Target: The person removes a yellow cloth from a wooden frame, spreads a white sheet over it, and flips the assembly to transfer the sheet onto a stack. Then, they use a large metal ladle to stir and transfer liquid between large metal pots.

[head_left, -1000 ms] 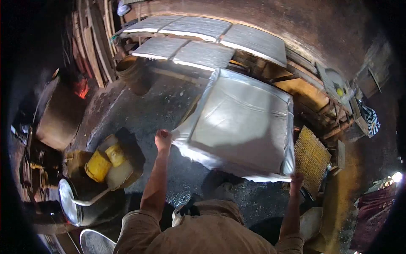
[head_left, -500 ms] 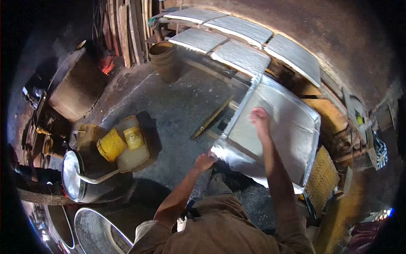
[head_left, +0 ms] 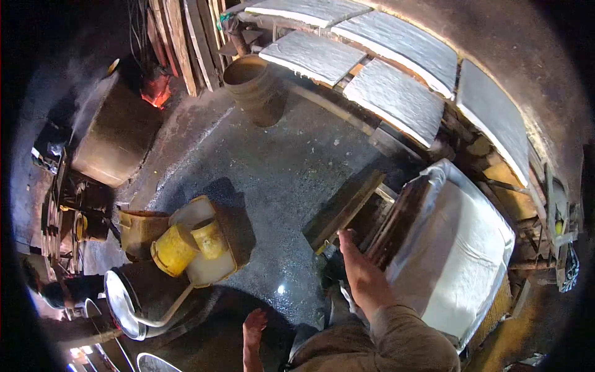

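A wooden frame lined with pale cloth (head_left: 446, 260) stands to my right, its cloth folded over the rim and a whitish surface inside. My right hand (head_left: 352, 251) hangs just left of the frame, close to a wooden board (head_left: 353, 211) in this view; its fingers are foreshortened and partly hidden. Away from the frame, my left hand (head_left: 255, 323) is held low over the dark floor with loosely bent fingers and nothing in it. Further left, yellow containers (head_left: 175, 249) sit in a squarish tub (head_left: 230, 239) of cloudy liquid.
White slabs (head_left: 396, 99) lie on a rack along the wall. A brown bucket (head_left: 254, 90) stands on the floor near upright planks (head_left: 176, 43). A drum (head_left: 123, 304) with a long-handled tool (head_left: 167, 316) is at left, and embers (head_left: 156, 92) glow behind a large vat (head_left: 114, 136).
My left hand has let go of the cloth corner and moved left. My right hand has drawn back from over the frame to its left side. The view has shifted left.
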The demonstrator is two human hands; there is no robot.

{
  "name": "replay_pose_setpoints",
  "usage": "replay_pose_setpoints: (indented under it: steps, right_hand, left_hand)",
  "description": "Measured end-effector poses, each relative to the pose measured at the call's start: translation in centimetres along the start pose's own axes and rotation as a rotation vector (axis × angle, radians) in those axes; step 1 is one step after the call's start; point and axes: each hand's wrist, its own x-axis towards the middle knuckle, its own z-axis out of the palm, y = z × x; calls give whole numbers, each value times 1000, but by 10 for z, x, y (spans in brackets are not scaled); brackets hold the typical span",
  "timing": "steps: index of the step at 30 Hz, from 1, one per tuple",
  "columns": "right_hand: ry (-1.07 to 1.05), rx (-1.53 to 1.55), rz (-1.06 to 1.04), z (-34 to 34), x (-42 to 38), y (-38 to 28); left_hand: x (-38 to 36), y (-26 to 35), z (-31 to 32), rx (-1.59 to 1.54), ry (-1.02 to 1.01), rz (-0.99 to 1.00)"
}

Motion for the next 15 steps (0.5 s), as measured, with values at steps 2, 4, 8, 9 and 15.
replay_pose_setpoints:
  steps: [2, 4, 8, 9, 15]
  right_hand:
    - [-2, -94, 164, -3, -1, -5]
    - [-60, 13, 193, -2, 7, -6]
    - [-33, 164, 286, 23, 35, 11]
    - [91, 82, 274, 39, 52, 29]
    - [-119, -181, 101, 30, 16, -32]
  left_hand:
    - [-9, 44, 23, 75, 227, 26]
    - [10, 42, 11, 91, 255, -72]
    - [18, 41, 4, -26, 336, -205]
    - [22, 32, -3, -117, 312, -236]
    - [23, 32, 11, 120, 288, -200]
